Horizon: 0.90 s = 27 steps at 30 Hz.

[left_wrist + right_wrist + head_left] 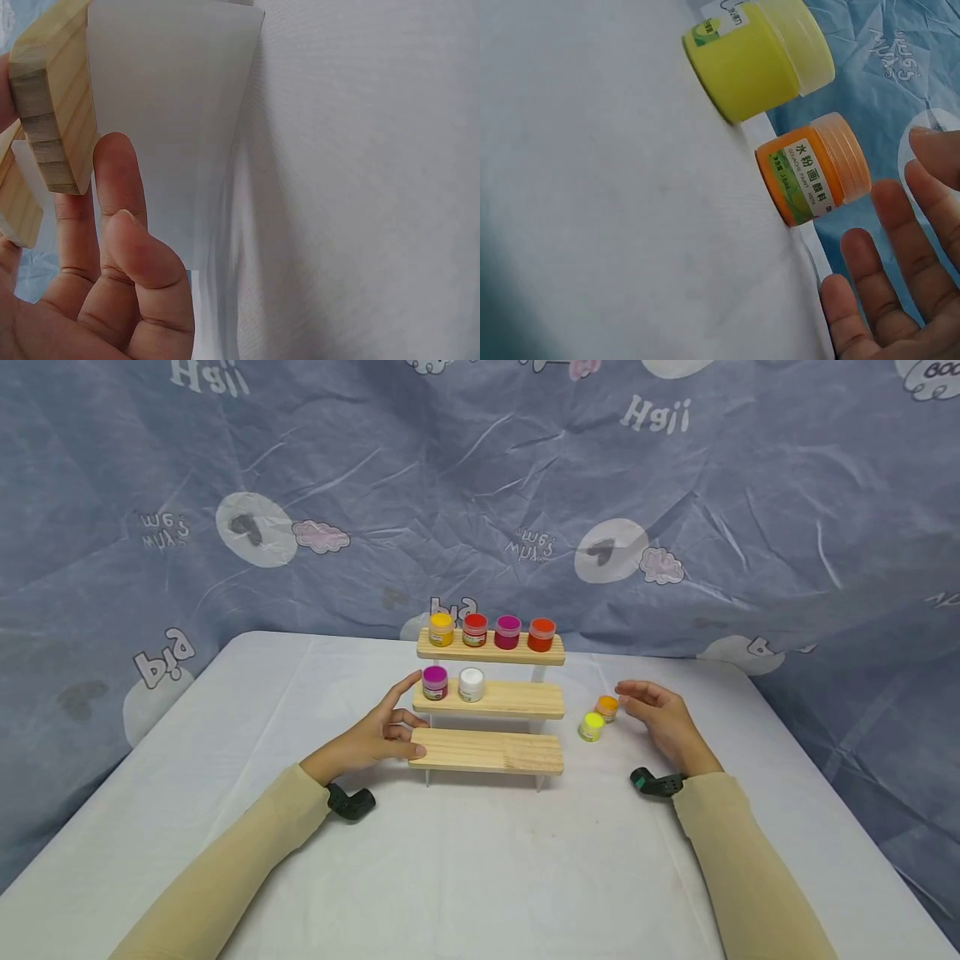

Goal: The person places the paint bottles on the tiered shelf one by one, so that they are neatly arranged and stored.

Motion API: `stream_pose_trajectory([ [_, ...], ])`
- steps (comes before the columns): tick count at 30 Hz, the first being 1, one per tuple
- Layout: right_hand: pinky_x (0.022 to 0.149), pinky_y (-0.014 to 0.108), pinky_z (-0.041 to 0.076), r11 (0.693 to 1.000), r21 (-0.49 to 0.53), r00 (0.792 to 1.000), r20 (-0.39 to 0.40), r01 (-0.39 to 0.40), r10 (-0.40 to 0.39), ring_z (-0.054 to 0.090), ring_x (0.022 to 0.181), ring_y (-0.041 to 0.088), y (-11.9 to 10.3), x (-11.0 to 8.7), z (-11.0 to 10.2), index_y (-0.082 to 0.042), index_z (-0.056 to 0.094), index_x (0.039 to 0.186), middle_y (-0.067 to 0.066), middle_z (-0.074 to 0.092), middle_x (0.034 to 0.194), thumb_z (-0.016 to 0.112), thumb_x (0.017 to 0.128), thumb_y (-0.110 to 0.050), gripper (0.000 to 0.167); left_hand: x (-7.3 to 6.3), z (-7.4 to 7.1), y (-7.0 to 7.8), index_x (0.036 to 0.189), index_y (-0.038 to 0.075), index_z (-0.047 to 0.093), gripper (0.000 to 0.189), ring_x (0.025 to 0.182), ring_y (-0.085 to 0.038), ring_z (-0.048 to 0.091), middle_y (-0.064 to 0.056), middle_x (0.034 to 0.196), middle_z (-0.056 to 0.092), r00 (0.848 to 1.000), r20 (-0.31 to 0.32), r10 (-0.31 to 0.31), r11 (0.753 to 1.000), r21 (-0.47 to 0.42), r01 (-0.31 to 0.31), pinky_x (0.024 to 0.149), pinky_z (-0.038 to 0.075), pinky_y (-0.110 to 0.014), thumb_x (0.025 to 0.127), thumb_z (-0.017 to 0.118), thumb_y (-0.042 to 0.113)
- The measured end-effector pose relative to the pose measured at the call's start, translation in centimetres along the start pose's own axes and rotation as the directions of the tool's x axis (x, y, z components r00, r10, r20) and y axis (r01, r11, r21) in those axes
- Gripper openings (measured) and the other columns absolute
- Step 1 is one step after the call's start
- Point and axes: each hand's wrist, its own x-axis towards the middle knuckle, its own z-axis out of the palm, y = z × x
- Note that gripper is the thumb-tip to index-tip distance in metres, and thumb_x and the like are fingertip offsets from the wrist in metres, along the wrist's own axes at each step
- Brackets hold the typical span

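Observation:
My left hand grips the left end of a three-tier wooden display stand, its thumb on top of the lowest board. In the left wrist view, fingers reach beneath the board's end. My right hand is beside an orange paint jar, fingers loosely bent and holding nothing. The right wrist view shows fingertips close to the lid of that orange jar; whether they touch cannot be told. A yellow paint jar stands next to it on the table.
On the top board stand yellow, red, purple and orange-red jars. The middle board bears a purple jar and a white jar. A white cloth covers the table; a printed blue-grey curtain hangs behind.

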Motion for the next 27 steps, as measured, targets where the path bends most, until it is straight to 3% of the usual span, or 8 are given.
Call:
stream_pose_trajectory([
  [5, 0.098, 0.013, 0.047, 0.999, -0.044, 0.999, 0.054, -0.005, 0.007, 0.059, 0.115, -0.003, 0.68, 0.47, -0.14, 0.012, 0.051, 0.151, -0.015, 0.067, 0.123, 0.069, 0.107, -0.007, 0.051, 0.0, 0.0, 0.0, 0.176, 0.027, -0.002, 0.118, 0.088, -0.02, 0.067, -0.024, 0.125, 0.064, 1.0, -0.002, -0.005, 1.0, -0.005, 0.005, 0.083, 0.054, -0.028, 0.094, 0.079, 0.0],
  [8, 0.098, 0.013, 0.048, 0.994, -0.114, 0.996, 0.086, -0.003, 0.013, 0.06, 0.115, -0.002, 0.84, 0.69, -0.17, 0.013, 0.049, 0.154, -0.002, 0.068, 0.135, 0.072, 0.105, -0.008, 0.058, 0.0, -0.01, -0.01, 0.176, 0.027, -0.002, 0.118, 0.087, -0.019, 0.066, -0.024, 0.125, 0.064, 1.0, -0.001, -0.003, 1.0, -0.004, 0.003, 0.083, 0.054, -0.028, 0.094, 0.079, 0.0],
  [12, 0.1, 0.015, 0.047, 0.976, -0.216, 0.993, 0.112, -0.014, 0.039, 0.059, 0.125, 0.012, 0.8, 0.77, -0.06, 0.008, 0.048, 0.157, 0.023, 0.057, 0.153, 0.075, 0.104, -0.013, 0.063, -0.01, 0.01, 0.0, 0.176, 0.027, -0.002, 0.117, 0.086, -0.019, 0.066, -0.024, 0.126, 0.063, 1.0, -0.001, -0.002, 1.0, -0.001, 0.002, 0.085, 0.053, -0.029, 0.095, 0.079, 0.001],
  [17, 0.101, 0.018, 0.047, 0.961, -0.273, 0.991, 0.109, -0.039, 0.071, 0.054, 0.137, 0.03, 0.8, 0.88, 0.22, 0.007, 0.047, 0.158, 0.03, 0.05, 0.157, 0.073, 0.105, -0.013, 0.062, -0.03, 0.03, -0.03, 0.176, 0.028, -0.001, 0.117, 0.088, -0.02, 0.067, -0.025, 0.128, 0.063, 1.0, -0.003, -0.005, 1.0, 0.006, 0.005, 0.088, 0.053, -0.029, 0.095, 0.079, 0.002],
  [27, 0.091, 0.014, 0.049, 0.95, -0.312, 0.996, 0.08, -0.017, 0.044, 0.059, 0.111, 0.005, 0.86, 0.83, 0.39, 0.006, 0.056, 0.148, 0.019, 0.063, 0.143, 0.078, 0.102, -0.02, 0.057, -0.08, 0.07, 0.1, 0.176, 0.028, -0.001, 0.117, 0.087, -0.02, 0.066, -0.024, 0.127, 0.063, 1.0, -0.008, -0.012, 1.0, 0.006, 0.013, 0.086, 0.053, -0.029, 0.095, 0.079, 0.002],
])
